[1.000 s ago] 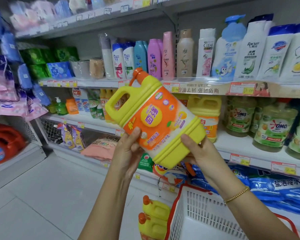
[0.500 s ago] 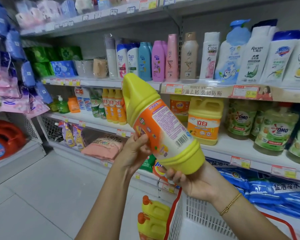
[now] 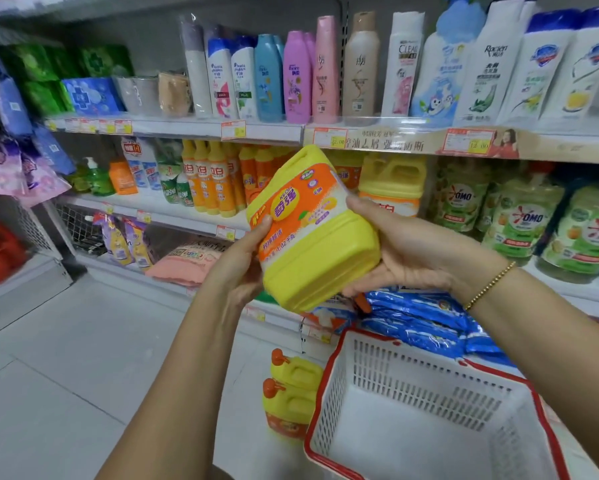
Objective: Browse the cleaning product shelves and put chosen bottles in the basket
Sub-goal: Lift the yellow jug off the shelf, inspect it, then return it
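The basket (image 3: pixel 429 386) sits nearest, low and to the right. It has white slotted walls and a red rim, and its white floor shows.

Above the basket and a little to its left, both hands hold a yellow detergent jug (image 3: pixel 312 233) in the air. The left hand (image 3: pixel 242 261) grips the jug's left side, thumb pressed on the front label and fingers hidden behind. The right hand (image 3: pixel 405 251) grips the other side, thumb lying across the label's upper edge and fingers curled under the base.

The jug is tilted, base towards the camera and top leaning away, so its cap is out of sight. The body is squat and bright yellow with ridged bands near the bottom. An orange and white label faces up, with a yellow oval logo.

This looks like the inspecting step, the label being read before a decision. If the jug is chosen, the next move calls for lowering it down and to the right, past the red rim, and setting it on the basket's floor.

Just left of the basket, two matching jugs (image 3: pixel 291 386) with orange caps stand on the floor. Beyond the basket lie blue packs (image 3: pixel 419 317). Higher and farther stand shelves of detergent, then a top row of shampoo bottles (image 3: pixel 298 74).
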Demonstrator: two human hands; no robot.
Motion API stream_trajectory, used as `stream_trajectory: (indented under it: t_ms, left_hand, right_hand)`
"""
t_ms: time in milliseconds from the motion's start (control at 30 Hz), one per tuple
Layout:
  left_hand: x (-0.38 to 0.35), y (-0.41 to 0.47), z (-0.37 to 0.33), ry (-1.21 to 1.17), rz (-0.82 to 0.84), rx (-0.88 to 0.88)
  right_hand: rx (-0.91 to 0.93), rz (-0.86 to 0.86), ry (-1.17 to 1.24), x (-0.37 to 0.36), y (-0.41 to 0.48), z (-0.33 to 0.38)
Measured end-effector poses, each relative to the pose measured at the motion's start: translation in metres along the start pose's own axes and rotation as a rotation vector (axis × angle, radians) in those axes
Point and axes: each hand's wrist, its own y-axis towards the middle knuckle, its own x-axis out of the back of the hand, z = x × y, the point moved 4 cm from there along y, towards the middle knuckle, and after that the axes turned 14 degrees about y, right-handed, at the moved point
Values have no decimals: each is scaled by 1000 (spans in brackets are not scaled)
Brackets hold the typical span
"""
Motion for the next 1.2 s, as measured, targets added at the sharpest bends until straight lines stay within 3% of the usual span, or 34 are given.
stream_trajectory:
  t_ms: [333, 500, 667, 833, 933, 1067, 1200]
  left_hand:
    - [12, -11, 8, 1, 35, 38]
    - [24, -21, -7, 342, -19, -208]
    - [31, -42, -7, 631, -120, -412]
    - [50, -62, 2, 908, -185, -503]
    - [63, -75, 10, 1205, -282, -607]
    - [85, -86, 26, 1444, -275, -675]
    - [109, -85, 38, 1485, -254, -654]
  right_hand:
    - [-68, -44, -355, 13, 15, 11]
    - [-17, 11, -506, 23, 32, -4]
    - [235, 16, -470, 17, 45, 2]
    - [572, -3, -721, 0, 39, 10]
    - [711, 68, -1054, -21, 39, -12]
    - [661, 51, -1339, -29, 61, -66]
    - [580, 102, -1283, -34, 73, -98]
